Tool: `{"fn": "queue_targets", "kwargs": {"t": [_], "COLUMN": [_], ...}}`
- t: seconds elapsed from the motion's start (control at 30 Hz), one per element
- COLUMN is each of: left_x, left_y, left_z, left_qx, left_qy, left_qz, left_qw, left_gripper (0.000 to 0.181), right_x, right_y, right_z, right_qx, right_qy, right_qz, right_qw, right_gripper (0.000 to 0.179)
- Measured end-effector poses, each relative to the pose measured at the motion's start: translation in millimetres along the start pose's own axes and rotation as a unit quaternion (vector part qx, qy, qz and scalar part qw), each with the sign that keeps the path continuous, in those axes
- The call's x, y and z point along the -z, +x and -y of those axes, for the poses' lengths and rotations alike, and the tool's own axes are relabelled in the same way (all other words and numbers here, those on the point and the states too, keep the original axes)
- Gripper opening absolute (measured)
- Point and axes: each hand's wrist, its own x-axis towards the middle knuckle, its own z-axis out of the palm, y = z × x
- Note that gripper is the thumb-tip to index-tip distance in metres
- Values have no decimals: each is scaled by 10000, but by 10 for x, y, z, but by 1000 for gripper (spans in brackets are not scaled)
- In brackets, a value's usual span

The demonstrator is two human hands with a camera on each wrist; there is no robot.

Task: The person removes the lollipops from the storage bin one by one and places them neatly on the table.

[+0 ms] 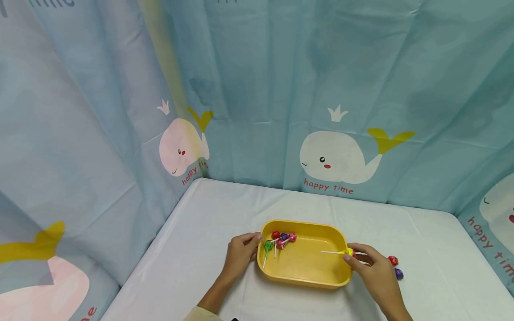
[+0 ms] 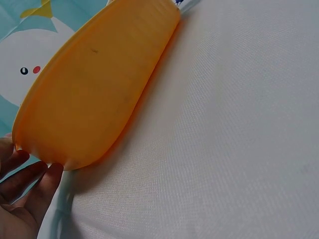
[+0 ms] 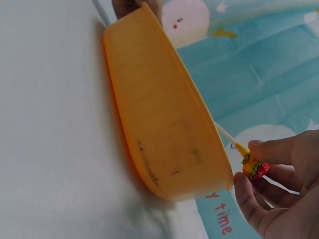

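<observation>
A yellow plastic tray (image 1: pixel 305 281) stands on the white cloth. My left hand (image 1: pixel 239 254) grips its left rim, thumb on the edge and fingertips (image 2: pixel 52 172) against the outer end wall. Over the right rim, my right hand (image 1: pixel 374 272) pinches a yellow-wrapped lollipop (image 3: pixel 254 167) by its head, its white stick pointing left over the tray. Inside the tray's left end lie a green lollipop (image 1: pixel 268 246), a red lollipop (image 1: pixel 275 234) and several pink and purple ones.
Beside my right hand, a red lollipop (image 1: pixel 393 260) and a purple lollipop (image 1: pixel 399 273) lie on the tablecloth (image 1: pixel 209 223). A blue curtain (image 1: pixel 257 89) with printed whales hangs behind the table and along its left side.
</observation>
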Motion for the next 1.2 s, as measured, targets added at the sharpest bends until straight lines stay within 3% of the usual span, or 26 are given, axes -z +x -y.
{"fn": "queue_targets", "kwargs": {"t": [0.23, 0.6, 1.2], "left_x": [5, 4, -6], "left_y": [7, 3, 3], "left_z": [8, 6, -16], "left_qx": [-59, 4, 39], "left_qy": [13, 78, 142], "left_qz": [-39, -42, -63], "left_qw": [10000, 10000, 9999], "left_gripper": [39, 40, 37], "right_x": [90, 237, 360], "right_y": [-16, -81, -71], "right_z": [-100, -301, -541], "right_qx": [-156, -491, -988], "right_qy": [-5, 528, 250], "right_qz": [9, -288, -759], "right_qw": [9999, 9970, 9919], "right_gripper": [62, 66, 53]}}
